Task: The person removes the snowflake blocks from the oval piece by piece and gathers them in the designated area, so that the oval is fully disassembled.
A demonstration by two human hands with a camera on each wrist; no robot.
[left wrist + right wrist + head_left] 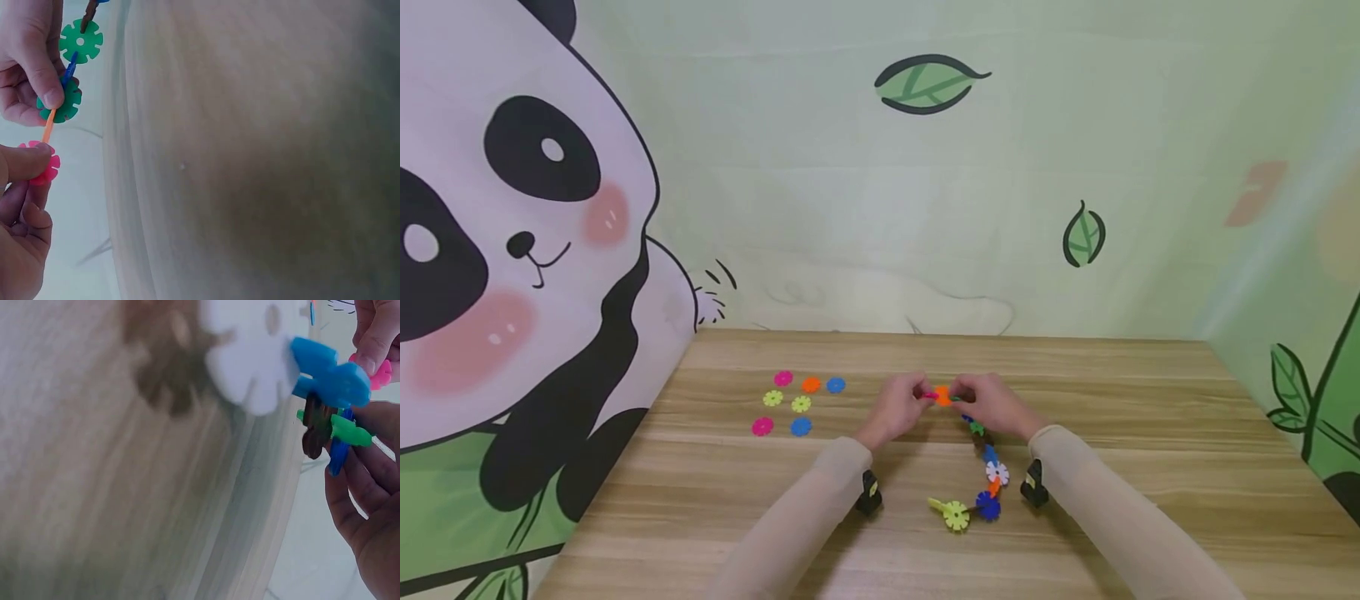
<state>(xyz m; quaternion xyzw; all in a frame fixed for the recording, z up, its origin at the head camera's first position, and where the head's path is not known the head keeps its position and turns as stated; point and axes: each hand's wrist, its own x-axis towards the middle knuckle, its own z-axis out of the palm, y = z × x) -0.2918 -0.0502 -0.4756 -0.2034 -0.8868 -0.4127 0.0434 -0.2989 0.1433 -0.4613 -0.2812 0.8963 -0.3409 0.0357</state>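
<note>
My left hand [897,408] pinches a pink notched disc [50,167] between thumb and fingers. Opposite it, my right hand [998,404] pinches a green notched disc [67,111]. Between the two hands, an orange disc [943,396] bridges the pink and green ones, seen edge-on in the left wrist view. From the right hand a chain of interlocked discs curves down toward me, with a light blue disc [340,378], a white disc [997,473], a dark blue disc [988,506] and a yellow-green disc [956,516] near its end. Fingers hide parts of the held discs.
Several loose discs lie on the wooden table [700,483] left of my hands, among them a pink disc [762,427], an orange disc [811,384] and a blue disc [801,427]. A panda-printed backdrop [820,208] rises behind the table's far edge.
</note>
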